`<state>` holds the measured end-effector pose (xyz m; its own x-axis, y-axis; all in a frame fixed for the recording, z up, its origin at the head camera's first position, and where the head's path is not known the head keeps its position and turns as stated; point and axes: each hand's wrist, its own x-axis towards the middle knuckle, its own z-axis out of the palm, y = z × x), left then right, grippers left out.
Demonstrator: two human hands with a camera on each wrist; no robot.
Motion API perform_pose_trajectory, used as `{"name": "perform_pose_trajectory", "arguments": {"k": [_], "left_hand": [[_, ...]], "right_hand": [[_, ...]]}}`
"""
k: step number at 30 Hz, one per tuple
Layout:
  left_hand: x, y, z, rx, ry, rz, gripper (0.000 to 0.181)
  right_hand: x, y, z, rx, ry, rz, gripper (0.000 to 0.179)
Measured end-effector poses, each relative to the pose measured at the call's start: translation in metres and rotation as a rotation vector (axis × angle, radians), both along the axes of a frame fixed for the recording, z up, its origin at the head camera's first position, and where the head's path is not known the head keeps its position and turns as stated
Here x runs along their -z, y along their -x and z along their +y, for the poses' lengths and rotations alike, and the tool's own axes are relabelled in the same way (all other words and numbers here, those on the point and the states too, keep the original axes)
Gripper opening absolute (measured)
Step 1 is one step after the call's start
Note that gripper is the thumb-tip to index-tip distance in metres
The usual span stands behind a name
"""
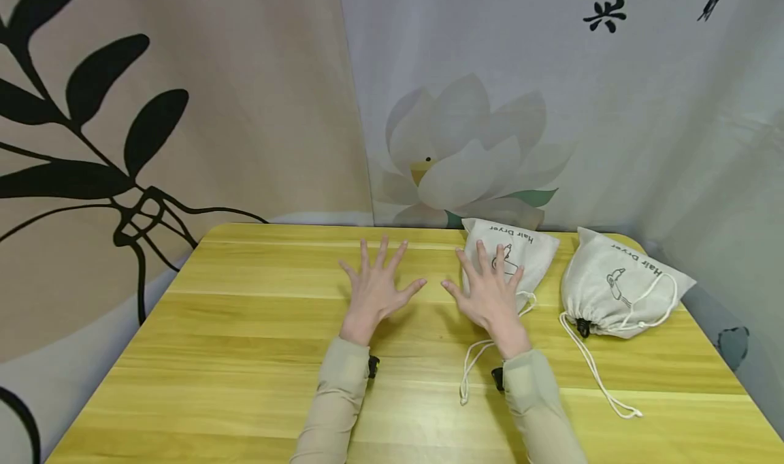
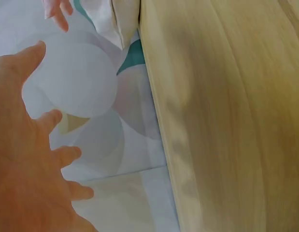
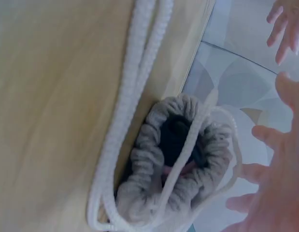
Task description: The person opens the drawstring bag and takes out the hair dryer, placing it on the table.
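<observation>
Ok so my left hand [image 1: 372,292] and right hand [image 1: 490,296]: fingers [image 1: 382,252] splayed wide, right's near a pouch [image 1: 531,254] by the desk's [image 1: 263,328] far edge.

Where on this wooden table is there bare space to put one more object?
The widest bare patch of table runs from its left edge to the left grip. A smaller one lies between the two sleeves, left of a white cord. The right rear is crowded by two drawstring bags and the right grip.

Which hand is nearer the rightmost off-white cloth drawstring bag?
Right: the right hand is left of that bag in the head view; the left hand is farther left.
</observation>
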<state>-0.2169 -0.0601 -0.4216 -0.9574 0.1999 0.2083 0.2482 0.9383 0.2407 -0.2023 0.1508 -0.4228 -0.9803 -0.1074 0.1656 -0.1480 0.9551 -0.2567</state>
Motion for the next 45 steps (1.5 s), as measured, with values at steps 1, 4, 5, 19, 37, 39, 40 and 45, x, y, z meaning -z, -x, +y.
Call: {"name": "perform_pose_trajectory", "arguments": {"k": [1, 4, 5, 19, 37, 39, 40, 45], "left_hand": [[0.0, 0.0, 0.001, 0.003, 0.009, 0.004, 0.078], [0.0, 0.001, 0.007, 0.027, -0.007, -0.005, 0.074], [0.0, 0.001, 0.01, 0.042, -0.025, -0.01, 0.072], [0.009, -0.005, 0.07, 0.308, 0.02, -0.072, 0.053], [0.013, -0.011, 0.103, 0.401, 0.132, 0.036, 0.044], [0.013, -0.011, 0.105, 0.398, 0.156, 0.056, 0.041], [0.014, -0.011, 0.106, 0.396, 0.168, 0.065, 0.039], [0.014, -0.012, 0.109, 0.38, 0.194, 0.098, 0.031]], "right_hand": [[-0.001, 0.0, 0.001, 0.001, -0.006, 0.008, 0.067], [-0.003, -0.001, 0.007, -0.011, -0.022, 0.055, 0.061], [-0.004, -0.001, 0.009, -0.017, -0.025, 0.074, 0.058], [-0.001, -0.015, 0.055, 0.013, -0.025, 0.085, 0.039], [-0.004, -0.023, 0.075, -0.195, 0.014, -0.122, 0.045], [0.0, -0.022, 0.075, -0.207, 0.01, -0.089, 0.045], [0.002, -0.021, 0.075, -0.214, 0.008, -0.069, 0.044], [0.009, -0.018, 0.072, -0.245, 0.019, 0.009, 0.04]]}}
